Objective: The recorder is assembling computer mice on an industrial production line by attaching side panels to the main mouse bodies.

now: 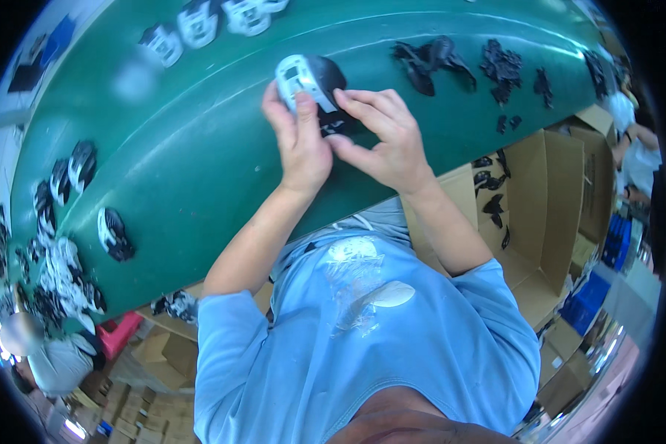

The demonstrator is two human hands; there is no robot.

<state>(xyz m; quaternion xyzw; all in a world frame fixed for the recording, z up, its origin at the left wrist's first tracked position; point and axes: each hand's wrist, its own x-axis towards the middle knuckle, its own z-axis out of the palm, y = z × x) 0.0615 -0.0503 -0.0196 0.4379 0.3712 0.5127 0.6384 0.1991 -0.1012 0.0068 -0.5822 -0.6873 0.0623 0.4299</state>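
Note:
Above the green table, my left hand (301, 144) is closed round a rounded white-and-black plastic shell (294, 74), its thumb lying on the white face. That white face has a small dark rectangular opening, and the black part curves along the right side. My right hand (389, 137) grips the black side, fingertips at its upper edge and thumb near the lower end. Whether the black part is a separate piece is unclear. A few small dark pieces show at the shell's lower end, partly hidden by my hands.
White-and-black shells (197, 24) line the far edge of the green table (200, 159). Black plastic parts (433, 63) lie at the far right. A pile of similar shells (61, 270) sits at left, near another person (59, 362). At right, an open cardboard box (525, 200) holds black pieces.

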